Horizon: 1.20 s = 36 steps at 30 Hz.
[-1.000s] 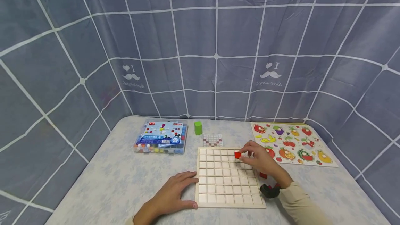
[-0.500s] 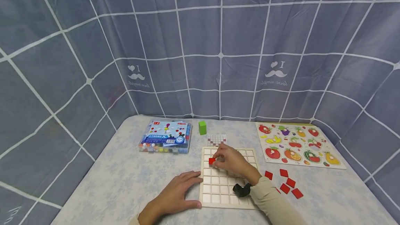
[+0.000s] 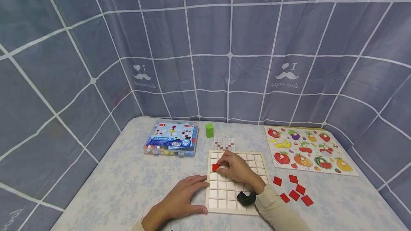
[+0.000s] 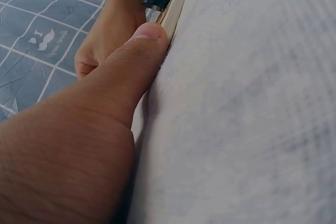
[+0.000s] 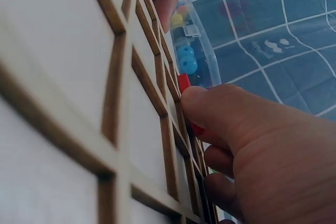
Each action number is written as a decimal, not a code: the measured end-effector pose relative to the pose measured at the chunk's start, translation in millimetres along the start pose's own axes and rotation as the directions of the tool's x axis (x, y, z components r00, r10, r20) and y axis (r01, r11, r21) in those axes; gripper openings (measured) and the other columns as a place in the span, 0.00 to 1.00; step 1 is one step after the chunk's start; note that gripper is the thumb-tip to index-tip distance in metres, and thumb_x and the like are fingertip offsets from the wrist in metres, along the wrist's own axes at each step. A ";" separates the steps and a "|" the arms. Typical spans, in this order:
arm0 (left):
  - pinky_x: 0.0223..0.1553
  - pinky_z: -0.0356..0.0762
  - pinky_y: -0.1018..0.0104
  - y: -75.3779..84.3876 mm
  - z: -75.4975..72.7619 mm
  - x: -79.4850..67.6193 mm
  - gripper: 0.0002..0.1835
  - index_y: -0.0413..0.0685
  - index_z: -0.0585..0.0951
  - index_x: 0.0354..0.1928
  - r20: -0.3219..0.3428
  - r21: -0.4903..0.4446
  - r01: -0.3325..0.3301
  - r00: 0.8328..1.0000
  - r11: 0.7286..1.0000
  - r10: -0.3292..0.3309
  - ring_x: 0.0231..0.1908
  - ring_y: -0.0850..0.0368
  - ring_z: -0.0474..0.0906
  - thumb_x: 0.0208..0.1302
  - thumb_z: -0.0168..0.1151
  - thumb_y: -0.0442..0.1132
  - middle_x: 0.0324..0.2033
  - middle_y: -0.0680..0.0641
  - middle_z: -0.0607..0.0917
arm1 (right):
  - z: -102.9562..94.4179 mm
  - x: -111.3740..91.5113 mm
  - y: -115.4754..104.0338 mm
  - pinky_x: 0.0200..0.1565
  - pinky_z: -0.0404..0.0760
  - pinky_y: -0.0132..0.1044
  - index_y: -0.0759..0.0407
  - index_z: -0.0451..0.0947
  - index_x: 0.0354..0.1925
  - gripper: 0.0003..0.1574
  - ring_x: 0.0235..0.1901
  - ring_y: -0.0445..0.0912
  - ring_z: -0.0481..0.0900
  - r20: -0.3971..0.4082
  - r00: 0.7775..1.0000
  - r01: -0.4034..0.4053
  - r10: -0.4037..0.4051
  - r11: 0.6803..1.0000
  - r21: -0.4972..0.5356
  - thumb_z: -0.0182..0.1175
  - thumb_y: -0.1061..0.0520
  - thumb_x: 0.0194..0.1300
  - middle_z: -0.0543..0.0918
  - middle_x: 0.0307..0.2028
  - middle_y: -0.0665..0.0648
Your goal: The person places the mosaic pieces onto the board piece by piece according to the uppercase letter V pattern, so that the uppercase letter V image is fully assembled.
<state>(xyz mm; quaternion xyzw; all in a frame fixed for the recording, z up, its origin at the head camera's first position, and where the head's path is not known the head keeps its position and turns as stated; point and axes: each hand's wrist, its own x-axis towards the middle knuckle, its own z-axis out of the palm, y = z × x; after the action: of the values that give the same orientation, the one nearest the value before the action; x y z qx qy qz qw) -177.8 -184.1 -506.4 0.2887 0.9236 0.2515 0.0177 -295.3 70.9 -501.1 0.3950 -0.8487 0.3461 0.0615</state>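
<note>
A wooden grid board (image 3: 222, 194) with square recesses lies flat on the table. My right hand (image 3: 238, 168) pinches a red square tile (image 3: 215, 168) between thumb and fingers at the left column of the second row from the back. In the right wrist view the red tile (image 5: 184, 82) stands right at the grid ribs, partly hidden by the thumb (image 5: 202, 100). My left hand (image 3: 181, 198) rests on the table with fingertips at the board's left edge. Its thumb (image 4: 144, 40) lies against the board's side near the front corner in the left wrist view.
Several loose red tiles (image 3: 294, 195) lie right of the board. Behind it are a small pattern card (image 3: 224, 143) and a green block (image 3: 209, 130). A clear case (image 3: 171, 138) of coloured pieces stands back left, a fruit puzzle board (image 3: 290, 163) back right.
My right hand has carried the red tile leftward across the board, then slightly lower onto the left column. The loose tiles it covered now show. My left hand stays at the edge.
</note>
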 end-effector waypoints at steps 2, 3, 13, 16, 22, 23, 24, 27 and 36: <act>0.65 0.63 0.39 -0.8 -0.5 -0.5 0.41 0.61 0.75 0.69 0.002 0.010 -0.005 1.000 1.000 0.005 0.71 0.50 0.62 0.59 0.59 0.75 0.72 0.55 0.68 | 2.3 0.0 -1.0 0.35 0.74 0.34 0.55 0.88 0.39 0.09 0.30 0.39 0.73 -0.011 1.000 -0.002 0.002 1.000 0.023 0.74 0.59 0.59 0.79 0.36 0.46; 0.64 0.63 0.39 -1.4 -0.8 -1.0 0.41 0.61 0.75 0.69 0.002 0.013 -0.006 1.000 1.000 0.006 0.71 0.50 0.62 0.59 0.59 0.75 0.72 0.56 0.68 | 3.7 0.1 -1.5 0.35 0.74 0.34 0.55 0.88 0.40 0.08 0.31 0.39 0.73 -0.012 1.000 -0.003 0.003 0.999 0.033 0.73 0.59 0.59 0.79 0.36 0.46; 0.63 0.64 0.38 -3.2 -3.8 -0.7 0.40 0.62 0.75 0.68 -0.009 0.006 -0.038 0.999 0.999 0.038 0.71 0.51 0.63 0.59 0.60 0.75 0.72 0.56 0.68 | 9.4 -0.8 -5.9 0.32 0.74 0.34 0.52 0.88 0.35 0.05 0.30 0.38 0.75 -0.060 0.998 -0.037 0.037 0.999 0.010 0.73 0.58 0.58 0.83 0.35 0.44; 0.64 0.64 0.39 -2.4 -2.6 -0.5 0.40 0.62 0.75 0.68 -0.012 0.012 -0.036 0.999 0.999 0.036 0.70 0.51 0.63 0.59 0.60 0.75 0.72 0.56 0.68 | 9.0 -0.4 -6.5 0.31 0.74 0.34 0.49 0.87 0.31 0.04 0.29 0.38 0.74 -0.057 0.998 -0.030 0.031 0.999 0.010 0.73 0.58 0.59 0.82 0.34 0.43; 0.63 0.65 0.40 -1.4 1.1 -0.7 0.41 0.60 0.75 0.68 -0.024 0.017 -0.042 0.999 0.999 0.043 0.69 0.52 0.64 0.59 0.59 0.75 0.71 0.55 0.70 | 9.3 -1.0 -8.9 0.30 0.71 0.35 0.42 0.85 0.25 0.11 0.29 0.37 0.73 -0.023 0.998 -0.052 0.052 0.999 -0.011 0.73 0.57 0.60 0.80 0.32 0.40; 0.63 0.65 0.40 -1.5 1.6 -0.6 0.41 0.60 0.75 0.68 -0.027 0.016 -0.045 0.999 0.999 0.046 0.69 0.52 0.64 0.60 0.59 0.74 0.71 0.55 0.70 | 9.4 -1.3 -9.3 0.30 0.71 0.35 0.41 0.84 0.24 0.12 0.29 0.37 0.73 -0.022 0.998 -0.064 0.064 0.998 -0.015 0.73 0.57 0.60 0.79 0.32 0.39; 0.63 0.65 0.40 -1.5 2.0 -0.5 0.40 0.61 0.75 0.68 -0.029 0.015 -0.047 0.998 0.999 0.048 0.69 0.52 0.64 0.60 0.59 0.74 0.71 0.55 0.70 | 9.4 -1.6 -9.7 0.30 0.71 0.35 0.41 0.84 0.24 0.12 0.29 0.37 0.73 -0.020 0.997 -0.075 0.074 0.997 -0.020 0.73 0.57 0.60 0.79 0.32 0.39; 0.62 0.65 0.40 -1.8 2.9 -0.1 0.40 0.61 0.75 0.68 -0.035 0.016 -0.052 0.998 0.999 0.052 0.69 0.52 0.65 0.60 0.59 0.74 0.71 0.55 0.70 | 9.6 -2.4 -10.0 0.32 0.71 0.36 0.42 0.84 0.27 0.09 0.30 0.38 0.73 -0.018 0.995 -0.102 0.102 0.995 -0.019 0.73 0.56 0.60 0.80 0.33 0.40; 0.62 0.65 0.39 -2.3 4.2 -0.4 0.40 0.61 0.75 0.68 -0.028 0.012 -0.033 0.999 0.999 0.033 0.69 0.51 0.65 0.60 0.59 0.75 0.70 0.54 0.70 | 9.5 -4.2 -5.8 0.39 0.73 0.39 0.49 0.84 0.36 0.06 0.35 0.42 0.75 -0.020 0.998 -0.066 0.067 0.997 0.051 0.73 0.57 0.61 0.80 0.34 0.44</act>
<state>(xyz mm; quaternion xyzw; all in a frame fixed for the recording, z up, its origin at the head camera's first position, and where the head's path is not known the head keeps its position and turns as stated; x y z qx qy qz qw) -178.0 -184.0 -511.2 0.3005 0.9203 0.2506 -0.0010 -286.7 64.9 -506.7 0.3642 -0.8517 0.3735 0.0494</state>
